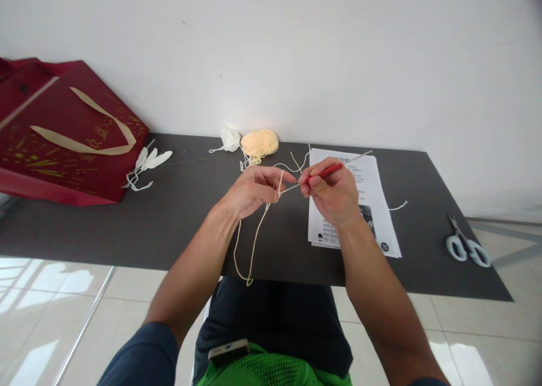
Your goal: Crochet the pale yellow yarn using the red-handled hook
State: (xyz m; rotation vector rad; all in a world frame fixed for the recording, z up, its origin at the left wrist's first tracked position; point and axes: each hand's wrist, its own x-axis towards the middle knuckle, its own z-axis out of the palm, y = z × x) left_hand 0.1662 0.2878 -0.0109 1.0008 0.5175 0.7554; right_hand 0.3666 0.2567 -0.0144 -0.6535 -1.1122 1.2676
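My left hand (254, 189) is closed in a pinch on a strand of cream yarn (253, 245), which hangs in a loop down past the table's front edge. My right hand (332, 193) grips a crochet hook (328, 171) by its red handle. The hook's metal tip points left to the yarn at my left fingertips. Both hands are held above the dark table (169, 222). The strand runs back to a peach yarn ball (259, 142) near the wall.
A printed paper sheet (372, 188) lies under my right hand. White-handled scissors (466, 244) rest at the table's right end. A red gift bag (63, 132) lies at the left, with white knitted pieces (150, 161) and a small white yarn clump (230, 137) nearby.
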